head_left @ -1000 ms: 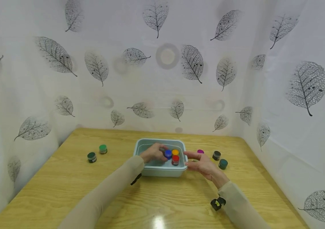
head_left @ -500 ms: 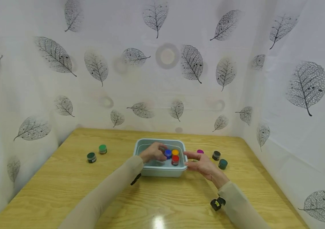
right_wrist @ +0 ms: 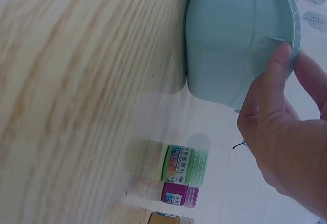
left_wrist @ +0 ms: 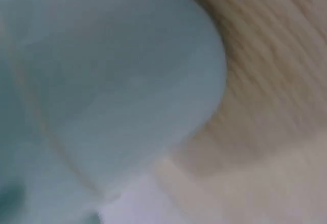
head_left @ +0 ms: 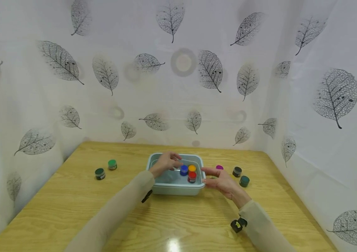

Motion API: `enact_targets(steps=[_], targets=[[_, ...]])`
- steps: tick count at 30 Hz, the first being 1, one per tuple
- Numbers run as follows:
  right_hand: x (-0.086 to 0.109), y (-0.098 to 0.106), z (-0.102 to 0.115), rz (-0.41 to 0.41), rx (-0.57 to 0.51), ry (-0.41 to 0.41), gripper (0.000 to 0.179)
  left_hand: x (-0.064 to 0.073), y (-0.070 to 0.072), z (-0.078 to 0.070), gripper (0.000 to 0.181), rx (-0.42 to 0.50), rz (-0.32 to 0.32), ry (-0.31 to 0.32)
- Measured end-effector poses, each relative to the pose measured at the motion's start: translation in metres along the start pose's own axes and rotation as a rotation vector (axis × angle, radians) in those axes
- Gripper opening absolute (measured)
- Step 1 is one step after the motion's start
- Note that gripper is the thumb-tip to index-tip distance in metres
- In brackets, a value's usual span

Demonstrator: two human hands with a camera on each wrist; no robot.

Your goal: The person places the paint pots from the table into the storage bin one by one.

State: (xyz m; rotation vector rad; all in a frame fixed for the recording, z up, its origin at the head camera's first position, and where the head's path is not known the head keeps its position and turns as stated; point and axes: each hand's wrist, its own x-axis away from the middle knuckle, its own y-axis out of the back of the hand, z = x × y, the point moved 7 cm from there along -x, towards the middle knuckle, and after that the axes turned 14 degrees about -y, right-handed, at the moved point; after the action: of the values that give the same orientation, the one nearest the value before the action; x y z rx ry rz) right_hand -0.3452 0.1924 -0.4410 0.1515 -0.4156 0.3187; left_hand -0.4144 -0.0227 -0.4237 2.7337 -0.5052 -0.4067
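Note:
A pale blue-green plastic tub [head_left: 175, 190] stands on the wooden table. Inside it, at the right end, sit a blue-lidded paint jar [head_left: 184, 170], an orange-lidded paint jar [head_left: 192, 169] and a red-lidded paint jar [head_left: 192, 177], grouped close together. My left hand [head_left: 165, 163] hovers over the tub's left part, fingers loosely bent, fingertips just above and left of the blue jar with nothing between them. At the right end, my right hand [right_wrist: 286, 127] pinches the tub's rim between thumb and fingers. The left wrist view shows only the tub's blurred outer wall [left_wrist: 138, 75].
Left of the tub stand a green jar [head_left: 112, 165] and a dark green jar [head_left: 100, 174]. Beyond my right hand are a black jar [head_left: 237, 171], a teal jar [head_left: 244, 181], a light green jar [right_wrist: 179, 163], a purple jar [right_wrist: 179, 194] and an ochre jar [right_wrist: 164, 218]. A leaf-patterned curtain [head_left: 178, 98] hangs behind the table.
My left hand has let go of the blue jar and risen slightly up and left from it. The right hand keeps its place on the rim.

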Motion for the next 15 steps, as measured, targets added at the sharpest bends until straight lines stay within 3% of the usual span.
enact_targets(steps=[6, 10, 15], targets=[[0.0, 0.0, 0.0, -0.005, -0.005, -0.002, 0.06, -0.002, 0.014, -0.008, 0.011, -0.185, -0.021, -0.076], [0.001, 0.0, -0.001, -0.008, -0.006, -0.006, 0.06, -0.001, 0.025, -0.015, 0.013, -0.218, -0.049, -0.099], [0.001, 0.001, 0.0, -0.013, -0.007, -0.009, 0.06, 0.002, 0.042, -0.018, 0.014, -0.182, -0.152, -0.112]])
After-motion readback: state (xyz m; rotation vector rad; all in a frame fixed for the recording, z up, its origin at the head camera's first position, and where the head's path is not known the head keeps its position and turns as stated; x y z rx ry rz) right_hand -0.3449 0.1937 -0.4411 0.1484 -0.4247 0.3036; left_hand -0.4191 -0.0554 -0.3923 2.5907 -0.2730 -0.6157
